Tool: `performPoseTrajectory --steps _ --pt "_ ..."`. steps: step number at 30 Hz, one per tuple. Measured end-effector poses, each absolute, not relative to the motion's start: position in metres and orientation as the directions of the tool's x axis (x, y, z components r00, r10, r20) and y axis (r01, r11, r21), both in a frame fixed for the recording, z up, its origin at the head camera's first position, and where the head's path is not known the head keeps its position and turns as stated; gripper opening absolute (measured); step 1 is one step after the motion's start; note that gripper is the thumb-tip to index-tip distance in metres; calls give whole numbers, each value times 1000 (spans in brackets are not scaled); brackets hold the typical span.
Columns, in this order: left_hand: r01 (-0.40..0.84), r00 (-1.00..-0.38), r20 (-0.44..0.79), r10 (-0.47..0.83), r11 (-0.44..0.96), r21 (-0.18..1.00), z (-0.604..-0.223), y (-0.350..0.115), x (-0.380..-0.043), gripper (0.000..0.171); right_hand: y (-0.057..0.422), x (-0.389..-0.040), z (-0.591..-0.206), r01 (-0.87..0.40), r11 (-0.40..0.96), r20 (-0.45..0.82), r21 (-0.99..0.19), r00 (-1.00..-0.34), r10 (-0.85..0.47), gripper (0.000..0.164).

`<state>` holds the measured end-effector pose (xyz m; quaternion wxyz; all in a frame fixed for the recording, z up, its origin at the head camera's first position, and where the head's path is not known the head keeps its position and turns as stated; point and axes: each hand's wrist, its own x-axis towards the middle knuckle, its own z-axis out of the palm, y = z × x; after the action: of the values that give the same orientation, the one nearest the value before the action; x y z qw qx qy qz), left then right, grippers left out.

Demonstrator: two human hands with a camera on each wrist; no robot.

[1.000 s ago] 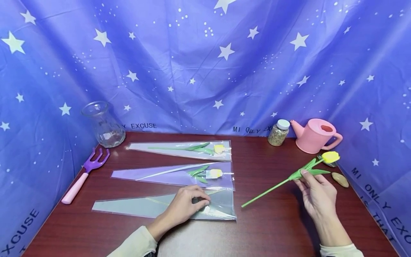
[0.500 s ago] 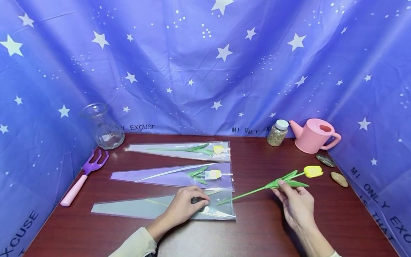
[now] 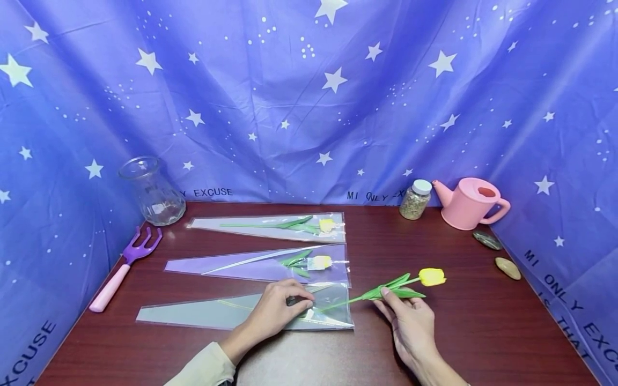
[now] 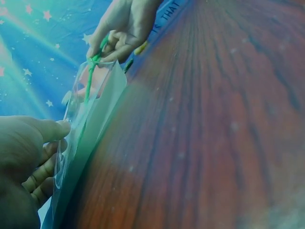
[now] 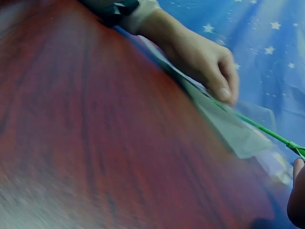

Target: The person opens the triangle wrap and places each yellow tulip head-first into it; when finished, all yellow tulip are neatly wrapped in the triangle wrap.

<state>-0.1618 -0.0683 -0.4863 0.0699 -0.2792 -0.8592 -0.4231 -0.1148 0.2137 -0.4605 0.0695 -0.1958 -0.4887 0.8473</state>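
Observation:
In the head view my right hand (image 3: 411,324) pinches a yellow tulip (image 3: 432,277) by its green leaves, the bloom pointing right. Its thin stem reaches left through the wide mouth of a grey-backed clear flower sleeve (image 3: 193,315). My left hand (image 3: 279,304) pinches the sleeve's clear film between thumb and fingers near that mouth. In the left wrist view the film stands raised off the grey backing (image 4: 106,95), with the green stem (image 4: 88,88) between the two. The right wrist view shows the stem (image 5: 259,126) running toward the left hand (image 5: 202,59).
Behind lie a purple sleeve (image 3: 203,264) and a pale sleeve (image 3: 207,222), each with a yellow tulip inside. A purple hand fork (image 3: 135,249) and glass vase (image 3: 161,206) are at left. A lidded jar (image 3: 414,202), pink watering can (image 3: 465,206) and two stones (image 3: 508,268) are at right.
My right hand has carried the tulip left, and its stem has gone from outside the grey sleeve to inside its mouth. The left hand keeps its place on the film.

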Motion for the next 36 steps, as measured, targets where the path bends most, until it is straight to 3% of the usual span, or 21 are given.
performPoseTrajectory --steps 7,10,14,19,28,36 --pt "545 -830 362 423 483 686 -488 -66 -161 10 202 -108 -478 96 -310 -177 -946 -953 245 17" --pt "544 -831 363 421 483 686 -488 -65 -161 10 201 -107 -479 126 -188 -163 -974 -966 200 25" --pt "552 -827 373 422 476 685 -488 -65 -162 9 208 -107 -475 146 27 -143 -989 -987 70 31" --pt "558 -823 380 423 469 685 -489 -66 -163 10 226 -108 -474 40 221 -63 -975 -993 -98 28" --pt "556 -824 377 424 469 686 -489 -68 -162 10 262 -119 -462 -237 244 208 -941 -968 -137 18" --pt "554 -825 371 426 479 681 -489 -69 -162 9 303 -145 -458 -300 260 277 -918 -953 -120 25"
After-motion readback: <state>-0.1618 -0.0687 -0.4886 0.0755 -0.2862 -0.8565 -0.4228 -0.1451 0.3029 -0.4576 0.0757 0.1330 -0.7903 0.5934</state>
